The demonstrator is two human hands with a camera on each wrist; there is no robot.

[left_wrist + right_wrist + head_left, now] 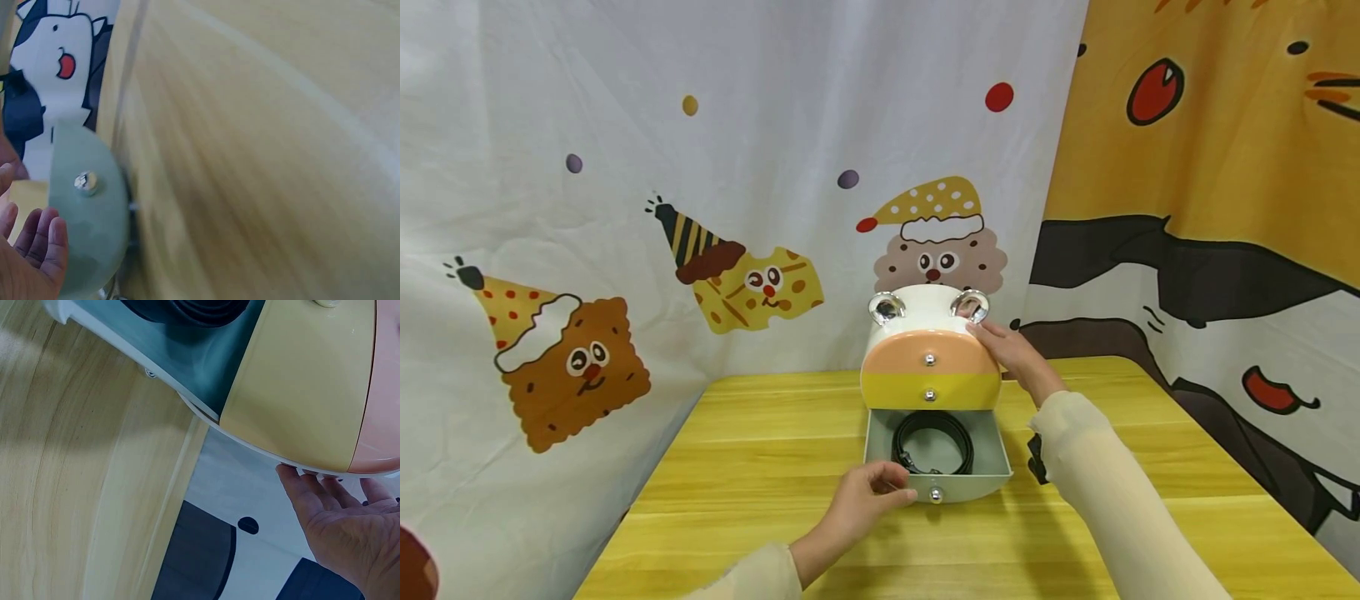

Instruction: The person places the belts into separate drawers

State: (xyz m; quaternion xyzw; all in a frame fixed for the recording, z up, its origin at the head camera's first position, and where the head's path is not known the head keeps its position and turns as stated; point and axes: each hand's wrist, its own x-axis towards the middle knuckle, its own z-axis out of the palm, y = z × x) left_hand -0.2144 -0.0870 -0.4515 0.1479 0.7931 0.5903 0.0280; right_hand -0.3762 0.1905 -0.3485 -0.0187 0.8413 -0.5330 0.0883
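A small drawer box (895, 354), white on top with two silver ring-like ears, stands on the table. Its lowest drawer (880, 450), pale green, is pulled out, while the orange and yellow drawers above are closed. Inside the green drawer lies a coiled black strap (967, 446) with metal clasps. My left hand (861, 500) is at the drawer's front left, fingers loosely bent and thumb near the silver knob (86, 182). With extended fingers, my right hand (1018, 358) rests against the box's upper right side, and its fingertips touch the curved edge in the right wrist view.
The wood-grain table (760, 442) extends on both sides of the box. Behind it hangs a white curtain (760, 108) with cartoon prints, and another printed curtain (1225, 167) hangs along the right. A small black object (1037, 458) shows beside the right cuff.
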